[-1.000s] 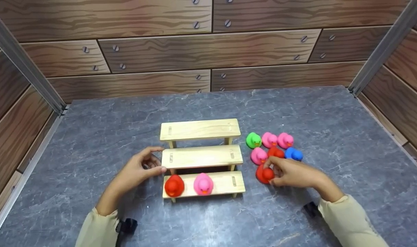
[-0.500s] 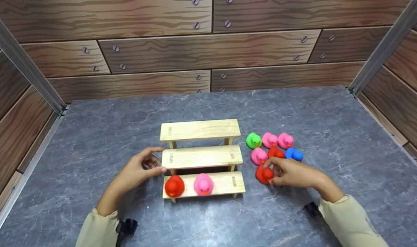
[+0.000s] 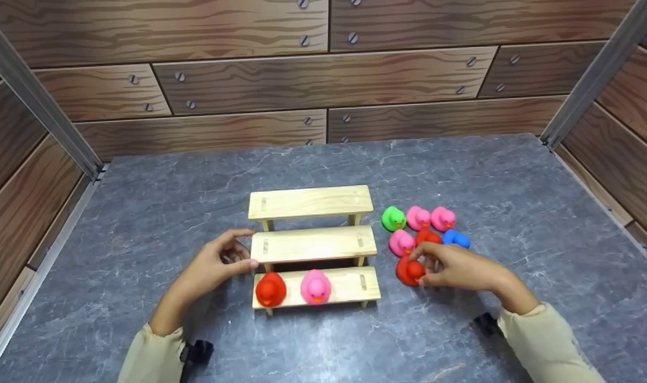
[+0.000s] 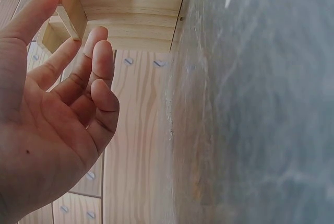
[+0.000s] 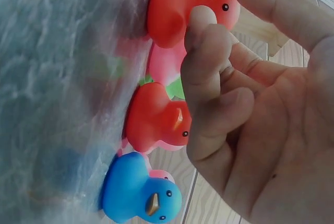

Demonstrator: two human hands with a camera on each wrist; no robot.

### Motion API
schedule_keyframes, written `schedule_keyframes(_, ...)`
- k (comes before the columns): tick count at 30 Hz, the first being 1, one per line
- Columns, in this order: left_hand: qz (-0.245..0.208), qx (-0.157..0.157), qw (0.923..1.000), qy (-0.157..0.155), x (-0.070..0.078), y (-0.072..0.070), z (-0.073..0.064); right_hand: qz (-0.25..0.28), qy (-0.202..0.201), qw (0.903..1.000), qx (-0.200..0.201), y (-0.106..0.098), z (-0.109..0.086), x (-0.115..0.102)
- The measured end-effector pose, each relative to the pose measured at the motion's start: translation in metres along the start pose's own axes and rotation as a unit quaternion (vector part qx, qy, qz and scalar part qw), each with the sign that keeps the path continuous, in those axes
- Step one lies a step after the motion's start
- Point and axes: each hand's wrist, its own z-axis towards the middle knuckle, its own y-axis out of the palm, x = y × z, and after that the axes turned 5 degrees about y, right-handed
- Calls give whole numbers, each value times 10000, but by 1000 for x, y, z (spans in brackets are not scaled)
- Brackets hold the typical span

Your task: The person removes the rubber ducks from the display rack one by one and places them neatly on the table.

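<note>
My left hand [image 3: 212, 261] grips the left end of the middle step of a three-tier wooden stand [image 3: 312, 243], thumb at the front corner and index finger at the back. In the left wrist view its other fingers curl loosely beside the stand. With thumb and index finger, my right hand [image 3: 456, 267] pinches the head of a red rubber duck [image 3: 406, 271], which sits on the table at the right of the stand. The lowest step bears another red duck [image 3: 270, 290] at its left end and a pink duck [image 3: 316, 287] near its middle.
Behind the right hand stand a green duck [image 3: 393, 218], several pink ducks [image 3: 401, 242], another red duck [image 3: 427, 236] and a blue duck [image 5: 128, 187], close together. Wood-patterned walls [image 3: 323, 80] enclose the grey marbled table [image 3: 169, 191] at the back and sides.
The right forearm has shifted very slightly to the right. Both hands keep their holds, and the ducks and stand stay in place.
</note>
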Motion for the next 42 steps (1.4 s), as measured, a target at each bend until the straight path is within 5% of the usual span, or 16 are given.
schedule_keyframes(27,8,9,10000,17,-1,1,1,125,-428,9989,173,2,-8,-24)
schedule_keyframes(42,27,28,10000,-1,-1,1,1,1214,-694,9901,107,26,2,-43)
